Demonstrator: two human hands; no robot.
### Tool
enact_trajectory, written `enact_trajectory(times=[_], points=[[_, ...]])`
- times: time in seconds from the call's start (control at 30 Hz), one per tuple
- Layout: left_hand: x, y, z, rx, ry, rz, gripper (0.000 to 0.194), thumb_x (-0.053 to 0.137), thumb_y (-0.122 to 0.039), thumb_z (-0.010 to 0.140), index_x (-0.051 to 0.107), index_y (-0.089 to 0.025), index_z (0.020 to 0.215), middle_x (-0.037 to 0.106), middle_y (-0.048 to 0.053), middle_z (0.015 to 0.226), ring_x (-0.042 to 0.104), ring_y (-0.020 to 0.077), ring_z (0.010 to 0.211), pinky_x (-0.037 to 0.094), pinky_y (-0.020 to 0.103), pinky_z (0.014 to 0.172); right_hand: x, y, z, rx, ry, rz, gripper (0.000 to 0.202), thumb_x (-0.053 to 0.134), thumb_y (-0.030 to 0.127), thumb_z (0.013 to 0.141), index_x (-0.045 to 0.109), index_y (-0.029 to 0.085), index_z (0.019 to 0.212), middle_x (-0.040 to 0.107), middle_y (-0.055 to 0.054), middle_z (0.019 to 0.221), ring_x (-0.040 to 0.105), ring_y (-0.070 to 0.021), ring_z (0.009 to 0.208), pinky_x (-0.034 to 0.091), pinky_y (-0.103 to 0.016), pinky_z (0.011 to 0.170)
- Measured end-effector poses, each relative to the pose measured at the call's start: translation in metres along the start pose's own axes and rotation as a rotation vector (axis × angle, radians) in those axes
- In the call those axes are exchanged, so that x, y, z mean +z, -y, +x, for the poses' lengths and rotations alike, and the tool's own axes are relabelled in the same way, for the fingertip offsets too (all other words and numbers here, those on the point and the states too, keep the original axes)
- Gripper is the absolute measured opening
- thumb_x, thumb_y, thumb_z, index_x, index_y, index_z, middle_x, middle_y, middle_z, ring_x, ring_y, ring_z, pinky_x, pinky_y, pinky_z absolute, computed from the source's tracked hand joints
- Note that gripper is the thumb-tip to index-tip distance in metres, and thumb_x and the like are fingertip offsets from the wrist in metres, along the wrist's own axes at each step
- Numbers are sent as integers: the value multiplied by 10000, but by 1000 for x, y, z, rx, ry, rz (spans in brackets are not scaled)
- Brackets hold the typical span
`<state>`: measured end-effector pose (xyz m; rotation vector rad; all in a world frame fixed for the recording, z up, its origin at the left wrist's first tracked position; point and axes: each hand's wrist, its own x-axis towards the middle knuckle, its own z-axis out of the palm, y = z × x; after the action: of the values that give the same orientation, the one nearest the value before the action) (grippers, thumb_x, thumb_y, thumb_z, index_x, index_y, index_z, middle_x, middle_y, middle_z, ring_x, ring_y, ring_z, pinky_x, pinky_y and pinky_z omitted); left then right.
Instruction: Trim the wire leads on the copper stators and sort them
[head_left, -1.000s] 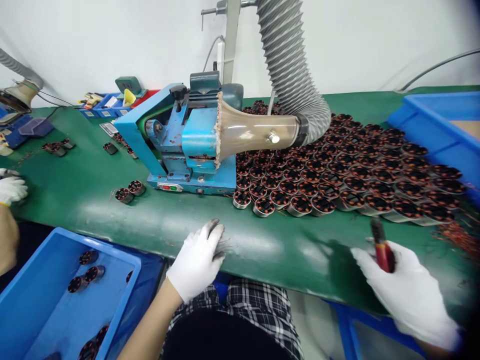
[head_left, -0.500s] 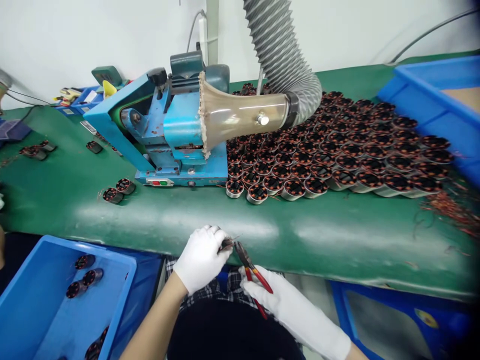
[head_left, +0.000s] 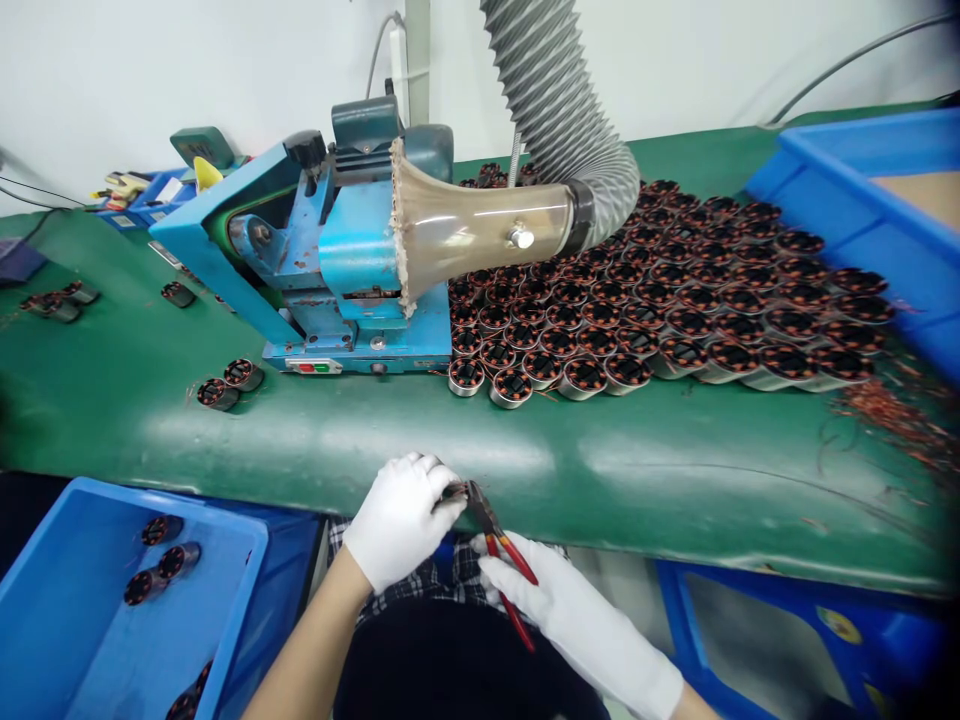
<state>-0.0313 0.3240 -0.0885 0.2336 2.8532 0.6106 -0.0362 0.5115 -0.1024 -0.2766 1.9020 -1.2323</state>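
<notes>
My left hand (head_left: 405, 522), in a white glove, is closed around a motor stator (head_left: 454, 492) at the bench's front edge. Most of that stator is covered by my fingers. Red-handled cutting pliers (head_left: 501, 550) are gripped in my right hand (head_left: 532, 590), also gloved in white. Their dark jaws meet the side of the stator that faces right. Whether a wire sits between the jaws is too small to tell.
Behind my hands stands a blue belt machine (head_left: 360, 270) with a grey duct hose (head_left: 570, 110). Rows of copper-wound stators (head_left: 585, 375) fill the bench at right, beside wire scraps (head_left: 892, 415). A blue bin (head_left: 82, 630) with several stators is at lower left.
The plier jaws have moved slightly left, up against the stator in my left hand. The whole view has shifted a little.
</notes>
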Motion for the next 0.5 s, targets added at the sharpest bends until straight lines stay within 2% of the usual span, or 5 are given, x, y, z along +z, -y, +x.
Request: enact_trajectory(times=[0.1,0.23,0.4,0.5], points=[[0,0,0,6,6,5,120,470,-305,876,543,-211,884,564,9,892,499,173,861,388,287,749,1,-1,2,18,26,36,279,437,432,852,548,177,883,615,-19,737,574,-179,706,434,-279,687],[-1,0,0,9,16,14,105,478,-294,871,546,-216,888,563,6,895,499,171,863,387,286,745,5,1,3,20,52,76,281,422,434,861,440,192,719,498,41,523,484,-121,512,390,-249,569],[-2,1,0,34,25,-5,77,508,-273,856,550,-213,878,576,1,889,504,173,864,386,283,742,11,2,5,76,33,244,352,399,509,839,342,216,652,374,85,448,331,-80,369,303,-224,414],[-1,1,1,45,24,-16,77,510,-272,854,555,-212,871,584,0,872,515,171,847,387,285,732,9,2,7,79,28,283,343,417,497,832,368,208,654,399,81,433,369,-81,369,323,-224,436]])
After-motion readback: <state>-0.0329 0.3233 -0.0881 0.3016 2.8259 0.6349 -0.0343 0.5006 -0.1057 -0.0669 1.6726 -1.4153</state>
